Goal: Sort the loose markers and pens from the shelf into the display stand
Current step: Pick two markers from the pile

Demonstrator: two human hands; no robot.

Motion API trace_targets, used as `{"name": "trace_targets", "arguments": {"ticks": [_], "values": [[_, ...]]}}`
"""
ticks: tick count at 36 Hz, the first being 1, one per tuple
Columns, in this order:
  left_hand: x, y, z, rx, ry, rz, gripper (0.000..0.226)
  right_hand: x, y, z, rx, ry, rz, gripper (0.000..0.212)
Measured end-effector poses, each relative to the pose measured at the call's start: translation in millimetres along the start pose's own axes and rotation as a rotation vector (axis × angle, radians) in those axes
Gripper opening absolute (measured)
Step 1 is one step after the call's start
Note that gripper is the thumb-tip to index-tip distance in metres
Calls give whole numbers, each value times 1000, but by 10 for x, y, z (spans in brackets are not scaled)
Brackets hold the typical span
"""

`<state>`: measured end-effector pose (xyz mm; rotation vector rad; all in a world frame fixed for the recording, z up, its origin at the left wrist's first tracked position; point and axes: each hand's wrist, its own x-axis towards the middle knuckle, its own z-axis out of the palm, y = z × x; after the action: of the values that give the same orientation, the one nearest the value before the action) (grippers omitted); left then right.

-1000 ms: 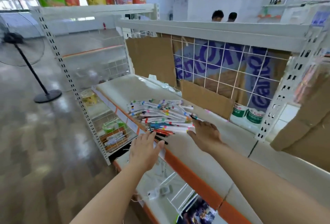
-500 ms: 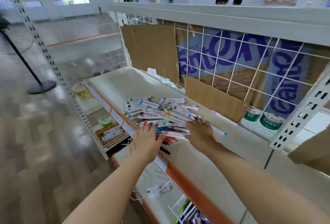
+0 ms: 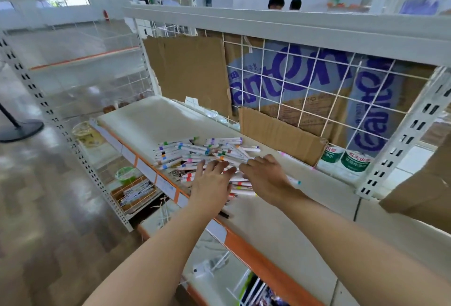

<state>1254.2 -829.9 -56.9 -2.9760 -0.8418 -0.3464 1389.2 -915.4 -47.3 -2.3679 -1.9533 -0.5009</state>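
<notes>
A loose pile of white markers and pens (image 3: 195, 152) with coloured bands lies on the cream shelf (image 3: 156, 120), near its orange front edge. My left hand (image 3: 211, 183) lies over the near side of the pile, fingers spread and straight. My right hand (image 3: 264, 176) rests on the pile's right side, fingers extended onto the pens. Neither hand visibly grips a pen. A single black pen (image 3: 224, 214) lies by the shelf edge under my left wrist. No display stand is in view.
A wire grid (image 3: 305, 81) backed by cardboard closes the shelf's rear. A white upper shelf (image 3: 268, 22) hangs overhead. Two green-labelled cans (image 3: 346, 159) stand behind the grid at the right. Lower shelves hold a wire basket (image 3: 133, 192) and loose items. A fan base (image 3: 20, 130) stands on the floor at the left.
Both hands have moved forward onto the pile; the left came from below the shelf edge up over the pens. The camera has moved closer.
</notes>
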Motion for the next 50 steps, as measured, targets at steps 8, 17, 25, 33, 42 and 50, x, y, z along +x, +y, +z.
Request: {"name": "trace_targets", "arguments": {"ticks": [8, 17, 25, 33, 42, 50], "values": [[153, 53, -115, -108, -14, -92, 28, 19, 62, -253, 645, -49, 355, 15], [179, 180, -176, -812, 7, -235, 16, 17, -46, -312, 1473, 34, 699, 3], [135, 155, -129, -821, 110, -319, 7, -210, 10, -321, 789, 293, 799, 9], [82, 331, -51, -841, 152, -280, 19, -821, 152, -419, 473, 362, 922, 17], [28, 985, -184, -890, 178, -70, 19, -1651, 306, -714, 315, 400, 1092, 19], [-252, 1900, -272, -887, 131, 108, 11, -2682, 415, -989, 195, 438, 1276, 12]]}}
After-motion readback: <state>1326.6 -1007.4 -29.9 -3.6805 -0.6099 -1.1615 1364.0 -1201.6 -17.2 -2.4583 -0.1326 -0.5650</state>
